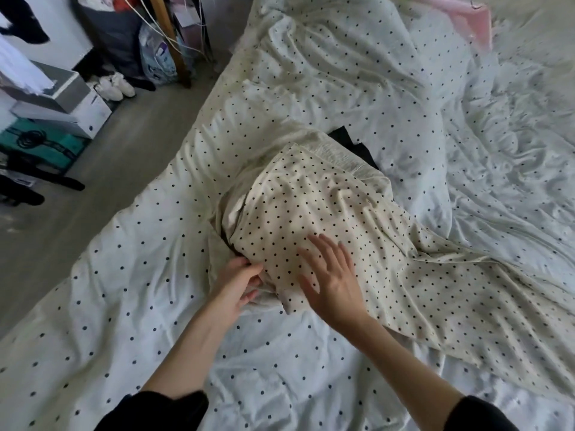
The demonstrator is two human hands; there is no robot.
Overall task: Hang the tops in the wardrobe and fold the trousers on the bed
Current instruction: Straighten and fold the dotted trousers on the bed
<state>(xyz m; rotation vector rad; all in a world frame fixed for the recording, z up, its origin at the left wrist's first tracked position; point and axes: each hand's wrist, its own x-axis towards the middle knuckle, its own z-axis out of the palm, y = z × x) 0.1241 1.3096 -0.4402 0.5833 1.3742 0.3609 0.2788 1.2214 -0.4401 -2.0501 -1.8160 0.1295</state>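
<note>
Trousers (357, 231) on dotted bed (140, 290): left hand (239, 283) pinches edge, right hand (329, 275) flat.

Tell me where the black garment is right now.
Head view, centre: the black garment lies on the duvet, mostly hidden under the cream dotted trousers.

Grey floor (118, 150); stacked boxes (56, 104), perhaps shoes (116, 85) beyond.

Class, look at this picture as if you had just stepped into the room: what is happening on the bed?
A person is working on a cream polka-dot garment lying on the bed. The left hand grips the garment's near edge, while the right hand is spread open over the fabric, as if smoothing it. A dark garment peeks out behind. Nothing looks neatly folded yet.
</note>
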